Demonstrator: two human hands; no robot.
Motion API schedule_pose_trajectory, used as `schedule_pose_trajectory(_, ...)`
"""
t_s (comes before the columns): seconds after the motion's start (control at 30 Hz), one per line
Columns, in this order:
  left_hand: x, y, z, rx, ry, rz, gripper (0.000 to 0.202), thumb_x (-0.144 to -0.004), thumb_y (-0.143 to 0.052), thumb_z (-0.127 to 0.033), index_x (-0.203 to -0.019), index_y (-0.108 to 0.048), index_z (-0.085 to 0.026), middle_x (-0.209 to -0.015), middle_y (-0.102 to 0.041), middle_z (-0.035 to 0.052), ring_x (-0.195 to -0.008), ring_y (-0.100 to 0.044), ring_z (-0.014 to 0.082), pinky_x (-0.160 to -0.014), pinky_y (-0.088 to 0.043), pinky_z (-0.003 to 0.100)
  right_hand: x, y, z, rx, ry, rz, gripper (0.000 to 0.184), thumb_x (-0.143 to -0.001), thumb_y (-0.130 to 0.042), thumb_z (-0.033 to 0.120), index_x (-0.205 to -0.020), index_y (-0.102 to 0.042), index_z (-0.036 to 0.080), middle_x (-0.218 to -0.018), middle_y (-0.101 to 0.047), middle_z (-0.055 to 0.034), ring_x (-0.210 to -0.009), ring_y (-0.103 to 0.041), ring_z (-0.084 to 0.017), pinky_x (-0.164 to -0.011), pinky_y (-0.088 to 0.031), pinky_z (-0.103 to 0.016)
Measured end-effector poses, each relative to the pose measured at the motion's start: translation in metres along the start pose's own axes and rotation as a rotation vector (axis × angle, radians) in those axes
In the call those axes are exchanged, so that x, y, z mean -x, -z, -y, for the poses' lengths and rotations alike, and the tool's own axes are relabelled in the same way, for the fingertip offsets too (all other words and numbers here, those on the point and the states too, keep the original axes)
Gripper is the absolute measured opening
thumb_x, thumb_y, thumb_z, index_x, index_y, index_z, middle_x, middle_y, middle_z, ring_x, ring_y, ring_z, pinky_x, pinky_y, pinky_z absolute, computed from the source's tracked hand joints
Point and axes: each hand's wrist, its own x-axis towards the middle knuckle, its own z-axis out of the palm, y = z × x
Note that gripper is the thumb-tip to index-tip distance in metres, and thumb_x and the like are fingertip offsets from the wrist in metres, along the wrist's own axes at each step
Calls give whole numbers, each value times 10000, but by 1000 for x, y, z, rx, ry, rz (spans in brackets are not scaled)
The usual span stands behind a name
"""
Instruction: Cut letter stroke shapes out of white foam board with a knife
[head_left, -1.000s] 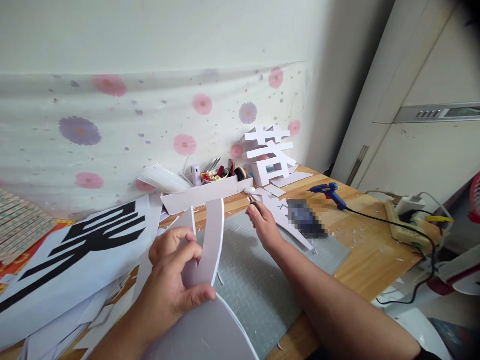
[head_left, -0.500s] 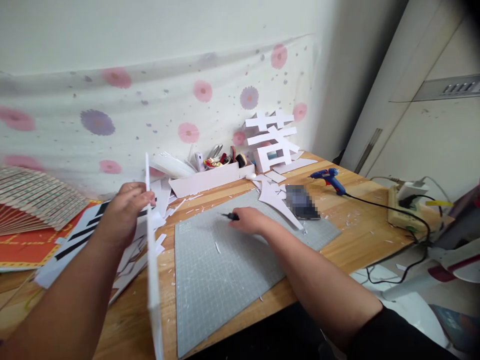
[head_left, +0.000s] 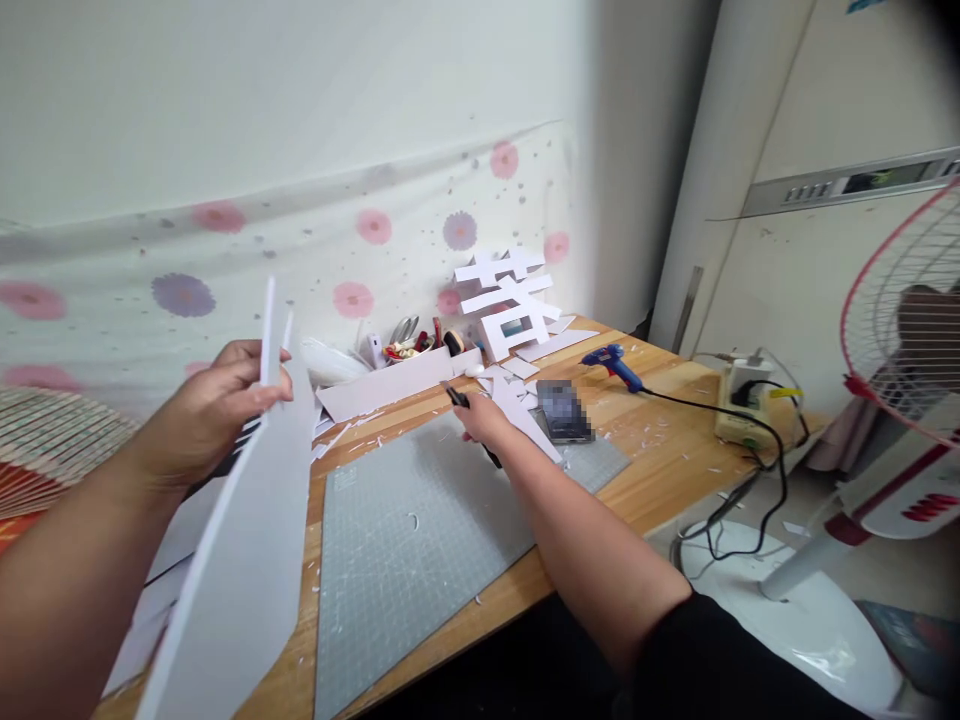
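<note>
My left hand [head_left: 214, 405] grips a large white foam board piece [head_left: 244, 550] near its upper end. The board stands on edge at a slant, its broad face turned toward the mat, and a narrow strip of it rises above my fingers. My right hand [head_left: 486, 425] is closed around a slim black craft knife [head_left: 457, 397], whose tip points up and to the left. This hand is over the far part of the grey cutting mat [head_left: 405, 570]. A small curled white scrap [head_left: 413, 521] lies on the mat.
White cut-out lettering [head_left: 510, 295] stands at the back. Flat white pieces [head_left: 525, 410], a phone [head_left: 566, 412] and a blue glue gun [head_left: 615, 366] lie to the right; its cord runs to a power strip [head_left: 739, 415]. A fan [head_left: 892, 480] stands beyond the table.
My view has turned right, bringing the fan in. The board in my left hand has swung from nearly edge-on to show its broad face. My right hand has turned, tipping the knife upward.
</note>
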Motion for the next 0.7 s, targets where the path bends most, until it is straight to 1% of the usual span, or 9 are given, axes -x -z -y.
schedule_pose_trajectory(0.07,-6,-12,-12,65,-120,124,420,-845,-497,-601,-799,-628,-205,-1299,-553,76,-1275,-515,295,-1146,-447,414,-5,13,-5,-113,-14,-127,190,-1048,-549,272,-1190,-664,219,-993,-765,-75,-643,-708,-171,-567,-512,-261)
schedule_pose_trajectory(0.13,-15,-26,-28,39,-278,229,371,-842,-550,-554,-808,-666,-203,-1349,-537,78,-1338,-468,309,-1210,-366,467,-7,20,-7,-233,-22,-220,166,-1063,-518,276,-1160,-640,221,-1031,-743,-57,-562,-646,-116,-505,-473,-230)
schedule_pose_trajectory(0.23,-21,-52,-59,-101,-465,304,302,-789,-648,-512,-785,-705,-215,-1342,-577,96,-1334,-460,358,-1229,-259,631,-8,28,-9,-389,-33,-289,123,-1063,-501,254,-1111,-609,218,-1031,-723,-31,-488,-570,-65,-465,-450,-201)
schedule_pose_trajectory(0.27,-19,-62,-69,-138,-508,331,253,-760,-688,-468,-768,-701,-216,-1343,-593,99,-1353,-447,385,-1228,-214,682,-8,30,-9,-427,-37,-304,124,-1066,-485,242,-1113,-597,218,-1025,-719,-27,-479,-553,-57,-462,-450,-195)
schedule_pose_trajectory(0.33,-11,-83,-87,-173,-619,493,203,-697,-784,-395,-760,-708,-217,-1380,-614,102,-1402,-432,430,-1239,-77,760,-9,38,-11,-479,-48,-326,144,-1075,-440,223,-1131,-572,214,-1001,-712,-26,-477,-530,-52,-461,-447,-184)
schedule_pose_trajectory(0.4,3,-103,-96,-182,-713,616,172,-695,-824,-306,-826,-744,-228,-1440,-619,91,-1470,-409,442,-1262,-2,762,-9,46,-14,-499,-63,-325,141,-1083,-429,232,-1138,-558,213,-955,-706,-24,-480,-524,-58,-460,-446,-180)
schedule_pose_trajectory(0.47,20,-122,-95,-160,-764,685,195,-690,-849,-244,-864,-762,-240,-1523,-593,83,-1539,-355,457,-1272,-16,771,-9,51,-17,-489,-77,-291,106,-1077,-477,262,-1120,-559,212,-891,-697,-16,-475,-521,-68,-462,-453,-184)
schedule_pose_trajectory(0.53,37,-138,-84,-123,-766,707,259,-695,-862,-190,-930,-775,-253,-1574,-568,89,-1561,-349,461,-1271,-95,780,-8,51,-19,-452,-81,-231,80,-1061,-528,269,-1088,-571,207,-846,-689,-5,-470,-516,-69,-468,-457,-186)
schedule_pose_trajectory(0.7,72,-161,-46,-22,-696,617,379,-704,-887,-117,-1022,-763,-282,-1523,-621,96,-1506,-449,454,-1243,-278,750,-5,37,-20,-285,-57,-94,41,-1010,-580,215,-1036,-601,192,-851,-699,-5,-478,-515,-66,-478,-424,-191)
